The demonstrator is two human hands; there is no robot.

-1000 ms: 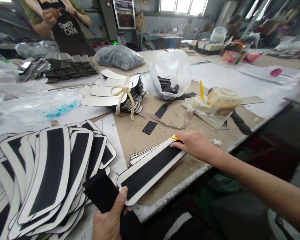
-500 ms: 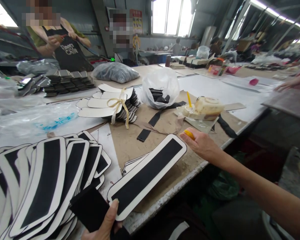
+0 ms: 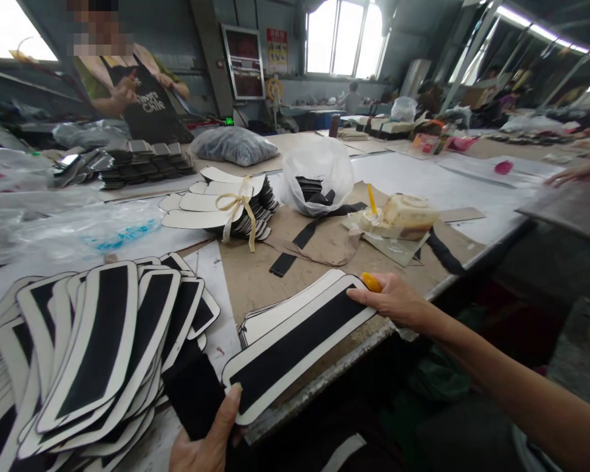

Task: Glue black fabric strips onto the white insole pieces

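Note:
A long white panel with rounded corners carries a black strip [image 3: 295, 344] down its middle. My left hand [image 3: 209, 426] pinches its near-left end, thumb on top. Loose black strips [image 3: 194, 393] hang beside that hand, seemingly held under its fingers. My right hand [image 3: 398, 300] grips the far-right end, the thumb lying on the black strip. Something yellow [image 3: 372, 282], perhaps a finger cover, shows at its index finger. Behind the held panel lies a small stack of white panels [image 3: 295, 298]. To the left spreads a large pile of similar panels with black strips [image 3: 96, 334].
A tied bundle of white pieces [image 3: 201, 219], a plastic bag of black strips [image 3: 319, 174] and a crusted glue container [image 3: 408, 216] with a yellow stick [image 3: 372, 198] stand farther back. The table edge [image 3: 324, 370] runs diagonally below the panel. Across the table stands a person in an apron [image 3: 145, 98].
My right hand has shifted onto the panel's far end, its thumb now over the black strip. The panel sits lower at that end, uncovering more of the stack behind. The view has turned slightly left.

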